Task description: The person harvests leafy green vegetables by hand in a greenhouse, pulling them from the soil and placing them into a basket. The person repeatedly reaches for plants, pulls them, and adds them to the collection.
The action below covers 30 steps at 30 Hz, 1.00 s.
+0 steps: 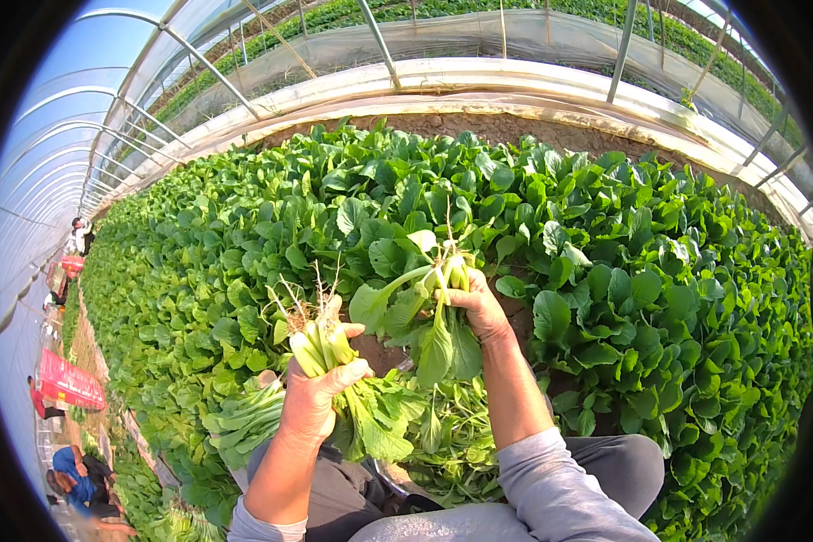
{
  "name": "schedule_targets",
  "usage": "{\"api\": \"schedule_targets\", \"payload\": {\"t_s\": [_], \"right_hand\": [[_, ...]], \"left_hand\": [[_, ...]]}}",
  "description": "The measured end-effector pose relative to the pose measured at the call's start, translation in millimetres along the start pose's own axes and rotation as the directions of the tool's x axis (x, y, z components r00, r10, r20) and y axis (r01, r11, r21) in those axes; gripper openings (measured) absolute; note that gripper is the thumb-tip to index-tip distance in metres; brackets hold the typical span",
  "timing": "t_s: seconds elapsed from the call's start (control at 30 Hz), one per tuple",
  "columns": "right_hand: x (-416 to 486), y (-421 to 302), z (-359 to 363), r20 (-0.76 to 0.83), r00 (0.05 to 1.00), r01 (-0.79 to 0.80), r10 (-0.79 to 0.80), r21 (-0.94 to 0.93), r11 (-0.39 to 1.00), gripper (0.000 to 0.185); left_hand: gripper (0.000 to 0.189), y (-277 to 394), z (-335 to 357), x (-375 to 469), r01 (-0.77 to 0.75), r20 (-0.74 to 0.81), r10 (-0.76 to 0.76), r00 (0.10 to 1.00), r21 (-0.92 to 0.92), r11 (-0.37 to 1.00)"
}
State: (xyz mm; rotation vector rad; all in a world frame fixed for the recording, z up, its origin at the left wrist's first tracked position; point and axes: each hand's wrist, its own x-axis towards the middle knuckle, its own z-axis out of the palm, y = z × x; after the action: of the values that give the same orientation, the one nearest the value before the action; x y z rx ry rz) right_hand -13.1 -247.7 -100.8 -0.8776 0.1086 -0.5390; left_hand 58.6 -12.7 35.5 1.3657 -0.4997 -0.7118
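Note:
My left hand (318,400) grips a bunch of leafy greens (322,345) by their pale stems, roots pointing up and leaves hanging below the fist. To its right, my right hand (477,305) is closed around a smaller bunch of greens (454,271), also roots up. One long thin root rises above that bunch, and a broad leaf sticks out to its left. The two bunches are apart. Loose pulled leaves (457,440) lie on the ground between my knees. Left of my left wrist rests a pile of greens (247,420) with its stems together.
A dense bed of growing greens (623,311) surrounds me. Beyond it runs the plastic-film wall base (515,85) of a greenhouse with metal hoops (379,44). Far left, a person in blue (74,477) crouches by the path (91,332), near a red printed sack (70,383).

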Motion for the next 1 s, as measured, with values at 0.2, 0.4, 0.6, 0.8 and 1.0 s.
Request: {"api": "schedule_targets", "payload": {"t_s": [0.2, 0.4, 0.6, 0.8, 1.0], "right_hand": [[-28, -23, 60, 0.015, 1.0, 0.001, -0.003, 0.084, 0.996, 0.034], [-62, -30, 111, -0.205, 0.978, 0.042, -0.023, 0.088, 0.995, 0.03], [-80, -40, 115, -0.168, 0.986, 0.004, -0.007, -0.022, 1.0, 0.04], [-76, -61, 73, 0.076, 0.993, -0.11, 0.086, 0.416, 0.903, 0.054], [-64, -48, 66, -0.549, 0.833, -0.11, 0.074, -0.032, 0.993, 0.03]], "left_hand": [[0.043, -2, -5, -5, 0.145, 0.286, -0.104, 0.953, -0.127, 0.981], [0.041, -18, 0, -16, 0.261, 0.447, -0.192, 0.874, -0.098, 0.96], [0.037, -18, 0, -21, 0.253, 0.446, -0.225, 0.867, -0.003, 0.968], [0.036, -12, -8, -17, 0.307, 0.484, -0.314, 0.817, 0.096, 0.947], [0.036, -22, 0, -23, 0.348, 0.519, -0.452, 0.725, 0.289, 0.892]]}}
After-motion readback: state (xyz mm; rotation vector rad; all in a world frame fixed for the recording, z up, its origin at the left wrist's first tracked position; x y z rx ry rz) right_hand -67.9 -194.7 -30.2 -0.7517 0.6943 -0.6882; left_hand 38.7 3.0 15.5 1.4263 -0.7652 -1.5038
